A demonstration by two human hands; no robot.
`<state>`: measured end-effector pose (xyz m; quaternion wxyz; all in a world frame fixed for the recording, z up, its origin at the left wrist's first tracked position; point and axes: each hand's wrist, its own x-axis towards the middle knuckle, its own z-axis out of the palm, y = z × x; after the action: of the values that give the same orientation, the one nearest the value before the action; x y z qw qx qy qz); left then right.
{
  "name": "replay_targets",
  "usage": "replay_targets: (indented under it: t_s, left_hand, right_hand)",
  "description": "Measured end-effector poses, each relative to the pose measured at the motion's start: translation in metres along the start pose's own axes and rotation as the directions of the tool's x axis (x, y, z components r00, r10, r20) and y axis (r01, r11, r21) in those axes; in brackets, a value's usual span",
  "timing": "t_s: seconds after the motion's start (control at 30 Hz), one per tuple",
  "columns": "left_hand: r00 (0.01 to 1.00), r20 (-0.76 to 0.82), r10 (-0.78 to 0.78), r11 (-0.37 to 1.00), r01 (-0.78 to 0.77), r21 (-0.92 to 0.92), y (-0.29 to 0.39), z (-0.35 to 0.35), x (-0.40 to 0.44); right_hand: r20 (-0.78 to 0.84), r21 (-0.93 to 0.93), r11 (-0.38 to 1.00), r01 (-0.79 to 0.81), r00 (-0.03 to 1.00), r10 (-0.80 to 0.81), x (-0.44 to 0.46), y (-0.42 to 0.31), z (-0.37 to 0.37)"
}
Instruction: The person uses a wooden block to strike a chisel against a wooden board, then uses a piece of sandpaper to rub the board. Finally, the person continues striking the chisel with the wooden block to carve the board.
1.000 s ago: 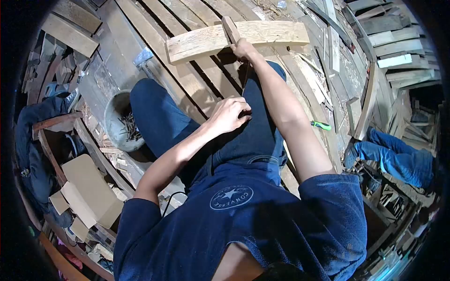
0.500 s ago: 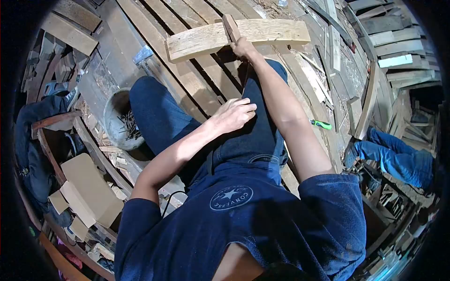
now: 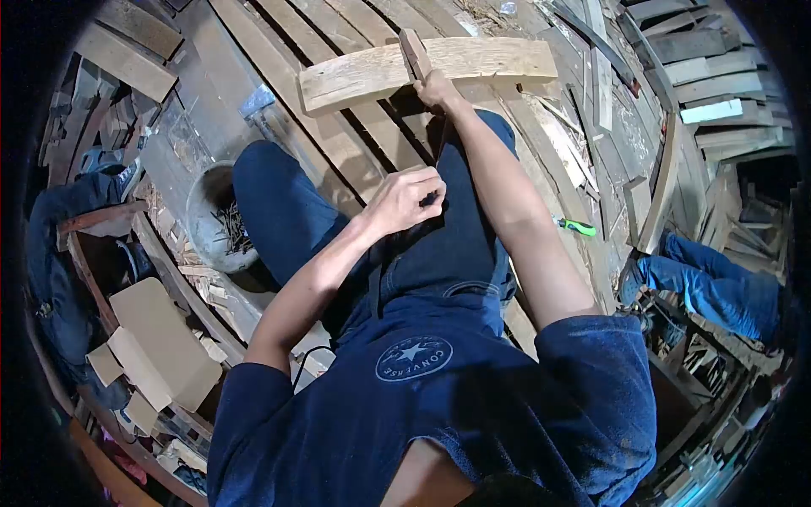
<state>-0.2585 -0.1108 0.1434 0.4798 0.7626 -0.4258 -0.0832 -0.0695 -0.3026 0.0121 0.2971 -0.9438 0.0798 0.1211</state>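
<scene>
A pale, slightly curved wooden board (image 3: pixel 486 59) lies crosswise over the slats in front of me. Across it stands a short brown wooden bar (image 3: pixel 414 52), its lower end gripped by my right hand (image 3: pixel 435 89). From beneath that hand a thin dark edge runs toward my lap; what it belongs to is unclear. My left hand (image 3: pixel 407 200) hovers over my thighs with its fingers curled together. Whatever they hold, if anything, is hidden.
A bucket of nails (image 3: pixel 211 221) stands beside my left knee. On the slats to my right lies a green-handled tool (image 3: pixel 578 227). An open cardboard box (image 3: pixel 165 338) sits at lower left. Another person's legs (image 3: pixel 710 283) show at right, near stacked boards (image 3: pixel 722 84).
My left hand has shifted slightly left, and its fingers have turned and curled. The right hand, bar and curved board have barely moved.
</scene>
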Motion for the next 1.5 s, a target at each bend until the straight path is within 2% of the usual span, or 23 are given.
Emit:
replay_targets:
  t_s: [0.03, 0.17, 0.27, 0.3, 0.4, 0.43, 0.53, 0.57, 0.7, 0.8, 0.97, 1.07, 1.1, 1.2, 1.3, 1.4, 1.5]
  left_hand:
    - [0.999, 0.006, -0.039, 0.999, 0.039, -0.038, 0.001, -0.002, -0.001]
    - [0.999, 0.031, -0.028, 0.999, 0.029, -0.034, -0.004, -0.003, -0.002]
    - [0.985, 0.052, -0.165, 0.974, 0.171, -0.149, 0.006, -0.003, 0.000]
    - [0.976, 0.057, -0.210, 0.968, 0.216, -0.131, 0.007, -0.003, 0.003]
    - [0.968, 0.020, -0.250, 0.917, 0.244, -0.316, 0.001, 0.003, 0.004]
    - [0.931, 0.106, -0.350, 0.868, 0.364, -0.337, 0.000, 0.002, 0.003]
    - [0.927, 0.112, -0.358, 0.832, 0.371, -0.412, -0.008, 0.008, 0.004]
    - [0.895, 0.169, -0.414, 0.786, 0.445, -0.429, -0.011, 0.009, 0.002]
    - [0.893, 0.171, -0.416, 0.764, 0.445, -0.466, -0.013, 0.012, 0.003]
    - [0.876, 0.190, -0.442, 0.746, 0.477, -0.464, -0.011, 0.010, 0.004]
    - [0.876, 0.174, -0.449, 0.714, 0.469, -0.520, -0.014, 0.014, 0.001]
    - [0.863, 0.233, -0.448, 0.778, 0.505, -0.375, -0.007, 0.007, 0.002]
    - [0.894, 0.161, -0.418, 0.800, 0.447, -0.400, -0.006, 0.011, 0.003]
    - [0.922, 0.110, -0.370, 0.862, 0.385, -0.329, -0.007, 0.014, 0.002]
    - [0.930, 0.121, -0.348, 0.895, 0.368, -0.250, -0.008, 0.011, 0.002]
    - [0.875, 0.134, -0.465, 0.848, 0.484, -0.216, -0.006, 0.013, 0.002]
    - [0.899, 0.109, -0.425, 0.865, 0.438, -0.246, -0.006, 0.016, 0.002]
  right_hand:
    - [-0.019, 0.005, 1.000, 0.023, 1.000, -0.022, -0.001, 0.000, 0.001]
    - [-0.041, 0.003, 1.000, 0.022, 0.999, -0.022, 0.003, 0.005, 0.007]
    - [-0.041, 0.000, 1.000, 0.024, 0.999, -0.024, 0.002, 0.003, 0.006]
    - [-0.042, 0.001, 1.000, 0.023, 0.999, -0.023, 0.002, 0.003, 0.006]
    - [-0.053, 0.001, 1.000, 0.028, 0.998, -0.028, 0.001, 0.004, 0.007]
    - [-0.053, 0.002, 1.000, 0.025, 0.998, -0.024, 0.001, 0.004, 0.007]
    - [-0.015, 0.014, 1.000, 0.002, 1.000, -0.002, -0.003, -0.002, 0.000]
    - [0.013, 0.018, 1.000, -0.015, 1.000, 0.014, -0.004, -0.006, -0.004]
    - [0.084, -0.004, 0.997, -0.083, 0.993, 0.083, -0.002, -0.007, -0.004]
    - [0.016, -0.018, 1.000, -0.023, 1.000, 0.023, 0.000, 0.001, 0.004]
    - [0.026, -0.034, 0.998, -0.049, 0.998, 0.050, 0.004, 0.002, 0.007]
    - [0.013, -0.039, 0.999, -0.027, 1.000, 0.027, 0.011, 0.013, 0.017]
    - [0.010, -0.021, 0.999, -0.042, 0.999, 0.043, 0.008, 0.010, 0.013]
    - [-0.004, -0.019, 0.999, -0.036, 0.999, 0.036, 0.002, 0.004, 0.007]
    - [-0.010, -0.041, 0.999, -0.029, 1.000, 0.029, 0.005, 0.006, 0.010]
    - [0.001, -0.030, 0.999, -0.031, 1.000, 0.031, 0.006, 0.007, 0.010]
    - [0.001, -0.032, 0.999, -0.018, 1.000, 0.018, 0.002, 0.005, 0.007]
